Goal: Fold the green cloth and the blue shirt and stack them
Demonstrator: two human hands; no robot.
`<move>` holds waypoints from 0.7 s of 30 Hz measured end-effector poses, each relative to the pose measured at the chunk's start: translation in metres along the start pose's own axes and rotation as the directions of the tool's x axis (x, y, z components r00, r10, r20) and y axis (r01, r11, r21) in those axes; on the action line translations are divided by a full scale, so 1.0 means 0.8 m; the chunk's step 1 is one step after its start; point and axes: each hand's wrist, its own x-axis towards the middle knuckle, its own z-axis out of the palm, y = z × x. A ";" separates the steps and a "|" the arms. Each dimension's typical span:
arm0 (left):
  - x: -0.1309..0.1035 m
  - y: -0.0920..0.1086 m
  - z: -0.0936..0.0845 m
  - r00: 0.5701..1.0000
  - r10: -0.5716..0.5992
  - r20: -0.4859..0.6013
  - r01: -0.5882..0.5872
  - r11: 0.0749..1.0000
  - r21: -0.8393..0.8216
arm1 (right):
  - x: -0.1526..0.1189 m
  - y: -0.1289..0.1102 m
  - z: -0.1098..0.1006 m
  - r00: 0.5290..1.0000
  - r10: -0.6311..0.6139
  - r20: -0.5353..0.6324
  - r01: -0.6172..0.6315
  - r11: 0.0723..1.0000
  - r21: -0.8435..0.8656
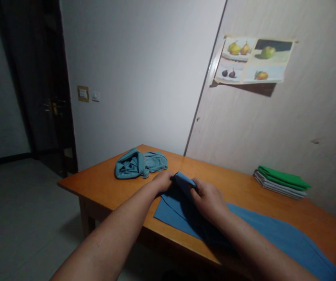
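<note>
A long blue garment (261, 222) lies along the front of the table, running off towards the lower right. Its kind is not certain; a dark, shadowed part lies under my right forearm. My left hand (164, 182) is closed on the raised edge at the garment's left end. Opposite it, my right hand (210, 198) pinches the same lifted edge between thumb and fingers, so a folded strip of cloth stretches between the two hands. Below them, a flat corner of the garment rests near the table's front edge.
A crumpled teal cloth item (128, 166) sits on the wooden table (103, 189) at the back left. Towards the back right is a stack of folded cloths (283, 181), green on top, grey-white beneath. Walls stand behind, with a fruit picture sheet (252, 60); a dark door (64, 136) is at left.
</note>
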 end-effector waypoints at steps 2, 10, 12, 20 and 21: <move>0.003 -0.006 0.001 1.000 -0.014 0.015 0.013 0.999 0.044 | -0.007 -0.003 0.004 0.998 -0.057 0.041 0.058 0.998 -0.024; 0.004 -0.021 -0.003 0.997 -0.073 -0.017 0.074 0.989 0.128 | -0.041 -0.027 0.024 0.930 -0.267 0.253 0.302 0.947 -0.111; 0.003 -0.022 -0.006 0.996 -0.072 -0.044 0.077 0.987 0.139 | -0.046 -0.032 0.027 0.911 -0.295 0.288 0.335 0.937 -0.099; -0.001 -0.018 -0.006 0.993 -0.081 -0.091 0.094 0.984 0.153 | -0.055 -0.028 0.033 0.886 -0.317 0.338 0.368 0.924 -0.099; -0.002 -0.018 -0.006 0.992 -0.081 -0.095 0.095 0.984 0.152 | -0.055 -0.027 0.033 0.885 -0.317 0.342 0.368 0.925 -0.097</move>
